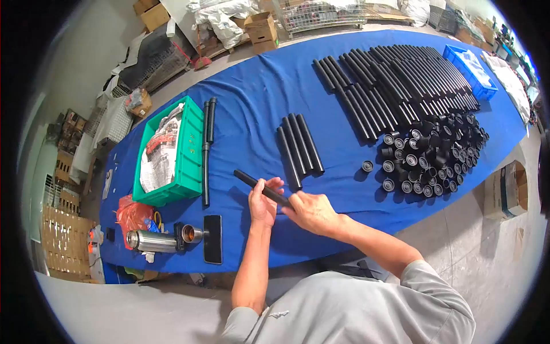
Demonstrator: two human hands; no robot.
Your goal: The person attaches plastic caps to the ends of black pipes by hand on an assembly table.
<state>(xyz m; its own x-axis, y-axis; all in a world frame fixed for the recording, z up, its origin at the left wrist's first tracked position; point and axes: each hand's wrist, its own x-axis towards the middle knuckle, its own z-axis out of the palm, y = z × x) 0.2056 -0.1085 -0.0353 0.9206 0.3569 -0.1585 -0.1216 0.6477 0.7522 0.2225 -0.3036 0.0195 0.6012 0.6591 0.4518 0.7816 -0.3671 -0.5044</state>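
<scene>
A black tube (247, 179) slants across in front of me over the blue cloth. My left hand (264, 203) supports it from below, palm turned up, with the thumb and fingers around its middle. At the tube's near right end, my right hand (312, 213) is closed around it, hiding that end. Several loose black tubes (300, 143) lie side by side just beyond my hands. To the right sits a heap of black round caps (427, 160) with ringed faces, and one cap (367, 166) lies apart from it.
Many tubes (401, 80) lie in rows at the back right, near a blue crate (487, 90). At left are a green crate (192, 166) holding newspaper, end-to-end tubes (206, 166), a steel flask (157, 241), a cup (191, 233) and a phone (212, 241).
</scene>
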